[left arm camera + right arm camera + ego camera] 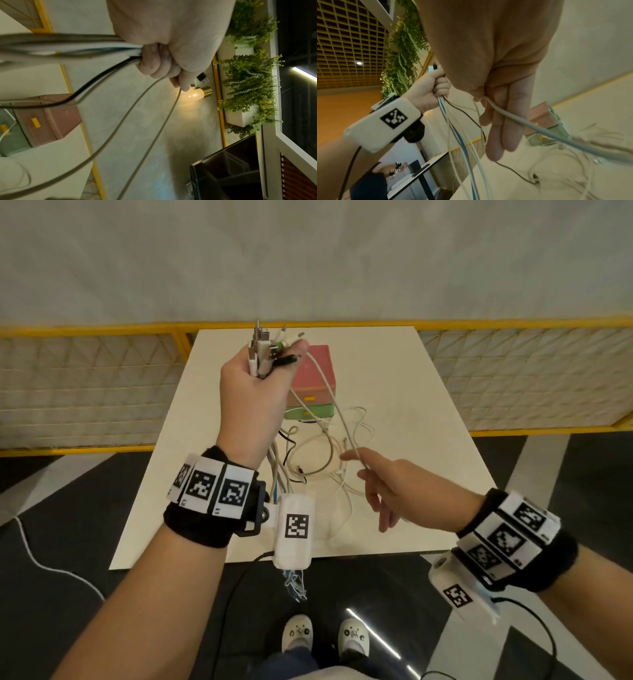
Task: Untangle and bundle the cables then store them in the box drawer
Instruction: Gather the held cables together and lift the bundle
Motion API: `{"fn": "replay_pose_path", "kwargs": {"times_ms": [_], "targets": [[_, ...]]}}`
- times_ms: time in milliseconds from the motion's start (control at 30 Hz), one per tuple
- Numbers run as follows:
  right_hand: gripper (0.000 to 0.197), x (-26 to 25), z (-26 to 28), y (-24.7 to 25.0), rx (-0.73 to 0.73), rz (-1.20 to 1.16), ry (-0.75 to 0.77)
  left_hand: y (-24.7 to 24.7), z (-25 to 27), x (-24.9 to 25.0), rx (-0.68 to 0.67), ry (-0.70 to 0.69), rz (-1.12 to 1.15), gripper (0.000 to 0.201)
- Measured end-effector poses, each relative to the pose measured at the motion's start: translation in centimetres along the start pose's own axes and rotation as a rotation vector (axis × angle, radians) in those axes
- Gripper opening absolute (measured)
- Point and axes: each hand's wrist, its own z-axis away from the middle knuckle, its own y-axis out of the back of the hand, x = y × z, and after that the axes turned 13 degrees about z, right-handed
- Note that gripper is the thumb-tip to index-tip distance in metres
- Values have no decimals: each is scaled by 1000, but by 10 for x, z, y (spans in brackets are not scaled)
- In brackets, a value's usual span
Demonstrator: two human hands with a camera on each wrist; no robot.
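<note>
Raised over the table [394, 364], her left hand [251, 392] clenched a fistful of plugs [265, 350], gathered so the cables [315, 460] hung free. Her right hand [397, 491] pinched one grey cable [329, 392], fingers otherwise loose, seemingly to draw it clear of the tangle. Behind stood the box [313, 385], drawers closed
</note>
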Motion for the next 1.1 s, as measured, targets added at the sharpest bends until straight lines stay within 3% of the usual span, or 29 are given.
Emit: {"fn": "replay_pose_path", "kwargs": {"times_ms": [133,300,367,467,533,600,700,800,867,1000,1100], "targets": [[35,3,5,-17,-139,-9,5,0,10,3,-116,34,-64,7],[33,5,12,-13,-273,93,130,-2,23,5,-278,54,-87,18],[45,9,14,-13,-315,151,120,-1,24,7,-308,68,-94,24],[79,15,17,-8,-319,377,-20,2,22,10,-305,110,-29,43],[76,14,17,-2,-271,489,-79,1,24,14,-369,154,47,52],[60,11,14,4,-131,504,-48,1,27,19,-501,161,69,53],[44,0,9,13,126,360,53,-1,31,25,-688,19,-99,48],[51,-19,6,21,233,65,200,-9,36,27,-811,-82,-195,40],[45,-31,1,22,219,-102,288,-14,37,25,-822,-85,-191,34],[14,-50,-15,15,262,-357,316,-17,36,22,-779,-69,-209,28],[21,-55,-24,7,301,-486,256,-13,30,17,-738,-49,-208,21]]}}
